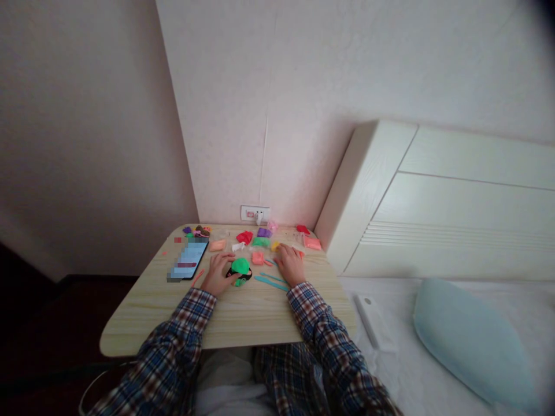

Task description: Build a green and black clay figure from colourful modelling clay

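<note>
On the table lies a small modelling-clay figure [240,267], with a bright green top and a black band round its middle. My left hand [218,274] holds it from the left side, thumb at the near edge and fingers curved behind. My right hand [290,264] reaches over the clay packets at the right, fingers spread and palm down. A yellow clay packet [274,246] is at its fingertips, and an orange piece shows beside it. Blue modelling tools [271,282] lie between the two hands. A salmon-coloured clay packet [257,257] sits just beyond them.
A phone [189,260] lies at the left of the wooden table [234,329]. Red [245,237], green and purple clay packets are along the back, below a wall socket [255,214]. To the right are a bed with a pale blue pillow [468,341] and a white box.
</note>
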The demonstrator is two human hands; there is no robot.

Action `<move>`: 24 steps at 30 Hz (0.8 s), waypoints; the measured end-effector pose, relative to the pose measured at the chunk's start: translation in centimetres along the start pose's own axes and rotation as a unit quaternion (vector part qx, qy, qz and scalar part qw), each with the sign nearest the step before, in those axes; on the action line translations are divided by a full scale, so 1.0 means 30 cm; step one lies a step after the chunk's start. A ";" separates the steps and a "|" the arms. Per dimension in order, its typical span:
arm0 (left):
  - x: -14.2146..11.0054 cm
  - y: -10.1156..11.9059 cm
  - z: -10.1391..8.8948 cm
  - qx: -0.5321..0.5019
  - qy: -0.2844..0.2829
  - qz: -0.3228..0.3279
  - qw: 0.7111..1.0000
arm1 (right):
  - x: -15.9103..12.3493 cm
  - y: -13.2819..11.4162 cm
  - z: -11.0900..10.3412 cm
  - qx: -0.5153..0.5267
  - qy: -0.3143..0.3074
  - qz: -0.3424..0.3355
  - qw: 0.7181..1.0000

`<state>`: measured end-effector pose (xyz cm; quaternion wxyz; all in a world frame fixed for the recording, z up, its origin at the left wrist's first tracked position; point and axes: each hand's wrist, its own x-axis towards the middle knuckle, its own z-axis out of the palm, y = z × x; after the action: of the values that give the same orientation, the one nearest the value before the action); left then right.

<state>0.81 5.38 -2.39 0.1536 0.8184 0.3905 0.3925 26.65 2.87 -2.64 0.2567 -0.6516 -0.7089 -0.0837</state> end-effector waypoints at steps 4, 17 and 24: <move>0.019 0.021 0.005 -0.006 -0.009 0.000 1.000 | 0.008 -0.010 0.007 0.004 -0.003 -0.012 1.000; 0.056 0.037 -0.005 -0.037 0.041 -0.069 0.996 | 0.024 -0.020 -0.022 0.057 0.016 0.006 0.998; 0.059 0.033 -0.010 -0.010 0.018 -0.048 0.999 | 0.027 0.021 -0.038 0.160 0.110 0.104 0.976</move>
<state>1.78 6.08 -0.72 0.1737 0.7901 0.4281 0.4029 27.52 3.15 -1.41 0.4411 -0.6590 -0.6090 -0.0134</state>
